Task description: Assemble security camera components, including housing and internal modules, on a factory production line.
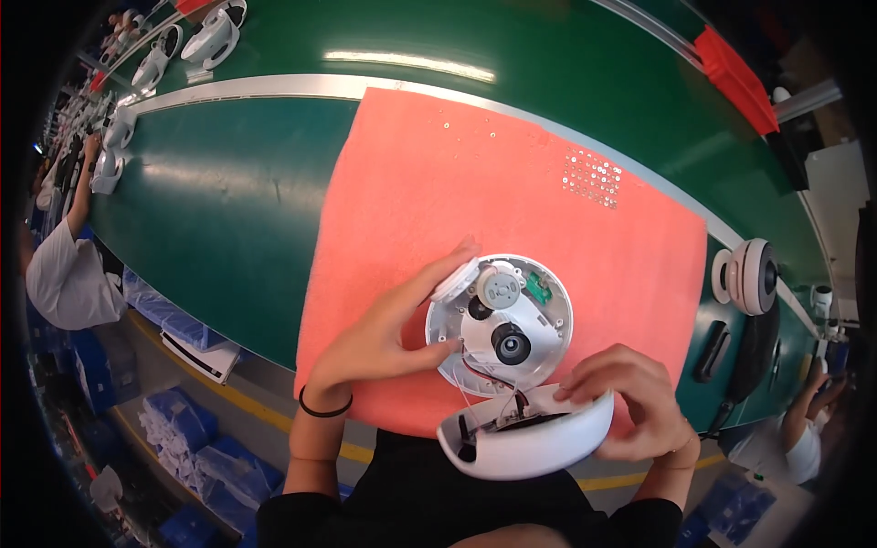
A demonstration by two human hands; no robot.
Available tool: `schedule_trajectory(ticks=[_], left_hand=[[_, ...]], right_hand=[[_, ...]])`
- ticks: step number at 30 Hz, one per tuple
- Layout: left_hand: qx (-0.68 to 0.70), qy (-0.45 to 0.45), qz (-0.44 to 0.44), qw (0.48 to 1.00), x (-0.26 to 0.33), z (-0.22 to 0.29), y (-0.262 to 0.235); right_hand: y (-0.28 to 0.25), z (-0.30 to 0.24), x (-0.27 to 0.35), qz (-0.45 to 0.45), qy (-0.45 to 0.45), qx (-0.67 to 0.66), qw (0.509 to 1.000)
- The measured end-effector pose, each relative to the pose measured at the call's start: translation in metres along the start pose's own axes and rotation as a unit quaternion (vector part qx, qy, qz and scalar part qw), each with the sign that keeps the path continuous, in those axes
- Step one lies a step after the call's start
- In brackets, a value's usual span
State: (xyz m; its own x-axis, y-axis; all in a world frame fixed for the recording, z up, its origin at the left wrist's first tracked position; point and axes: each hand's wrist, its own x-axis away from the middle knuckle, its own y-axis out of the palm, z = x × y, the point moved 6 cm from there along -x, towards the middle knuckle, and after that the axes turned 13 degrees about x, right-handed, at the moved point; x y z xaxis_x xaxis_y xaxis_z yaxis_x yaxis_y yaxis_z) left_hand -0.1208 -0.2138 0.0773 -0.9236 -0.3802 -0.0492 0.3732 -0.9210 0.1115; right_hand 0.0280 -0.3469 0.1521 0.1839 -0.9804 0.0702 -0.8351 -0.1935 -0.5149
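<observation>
My left hand (384, 333) grips the left side of a round white housing (559, 320), its thumb at the near edge and its fingers by a small white round part (455, 281). Inside the housing sit a grey motor (501, 289), a black cylindrical part (512, 343) and a green circuit board (537, 289). Nearer to me, my right hand (639, 402) is closed around the right end of a curved white shell (539, 451), tilted so its inside shows. Thin wires (489, 374) run between the housing and the shell. The right fingertips curl over the shell's rim.
A pink mat (393, 201) lies under the work, with rows of small metal pieces (592, 177) at its far right. A white-and-black device (754, 277) and a black object (712, 351) stand right of it. Other people (73, 274) work at both sides; red bins (735, 78) stand far right.
</observation>
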Motion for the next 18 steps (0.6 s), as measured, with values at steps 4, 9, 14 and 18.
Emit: schedule_trajectory(ticks=[4, 9, 14, 18], left_hand=[[0.017, -0.008, 0.016, 1.000, -0.002, -0.001, 0.003], [-0.019, 0.028, 0.235, 0.971, 0.041, -0.006, 0.006], [-0.193, 0.075, 0.214, 0.955, 0.053, 0.008, 0.039], [-0.146, 0.092, 0.133, 0.976, 0.045, 0.002, 0.043]], right_hand=[[-0.006, 0.020, -0.009, 0.111, 0.174, -0.208, 0.956], [0.005, 0.037, -0.007, 0.031, 0.200, -0.313, 0.928], [0.006, 0.037, -0.010, -0.031, 0.116, -0.314, 0.942], [0.007, 0.030, -0.021, -0.054, 0.124, -0.292, 0.947]])
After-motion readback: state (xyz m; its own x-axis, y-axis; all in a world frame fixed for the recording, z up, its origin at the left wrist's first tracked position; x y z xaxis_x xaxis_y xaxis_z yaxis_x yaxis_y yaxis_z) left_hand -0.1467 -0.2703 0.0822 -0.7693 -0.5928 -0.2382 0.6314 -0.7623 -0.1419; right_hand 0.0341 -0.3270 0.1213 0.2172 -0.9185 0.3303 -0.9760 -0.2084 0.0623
